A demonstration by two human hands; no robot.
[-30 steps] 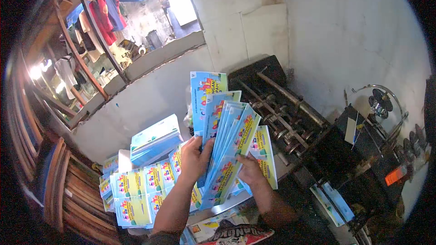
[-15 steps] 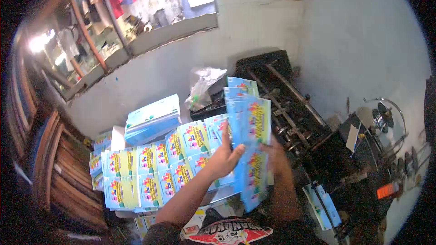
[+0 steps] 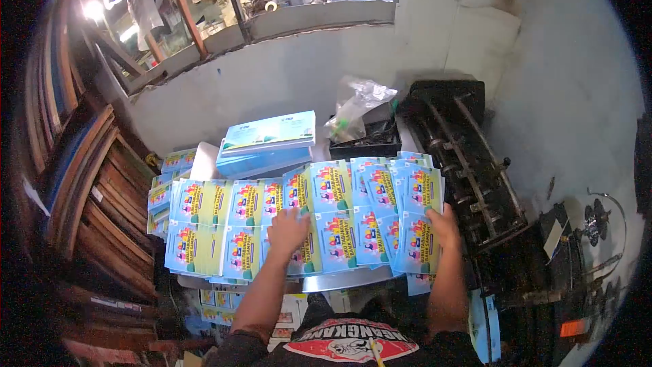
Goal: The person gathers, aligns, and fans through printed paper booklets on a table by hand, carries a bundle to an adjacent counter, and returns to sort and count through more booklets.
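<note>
Two bare hands tend an overlapping spread of printed "Bank Sampah" sheets (image 3: 333, 238) across a desk (image 3: 356, 277).
The left hand (image 3: 288, 231) lies palm down on the middle of the spread, fingers loosely bent and gripping nothing visible; the right hand (image 3: 445, 228) grasps the right-hand edge, thumb on top, its other fingers hidden. The hold probably steadies the loose end, while the overlap seems meant to fit many sheets in little room and leave edges within reach. The sheets lie face up, blue and yellow-green with colorful cartoon artwork, each design repeated above and below, their edges uneven at the right. Behind them stand a thick paper stack (image 3: 268, 153) and a black tray (image 3: 367, 144).
</note>
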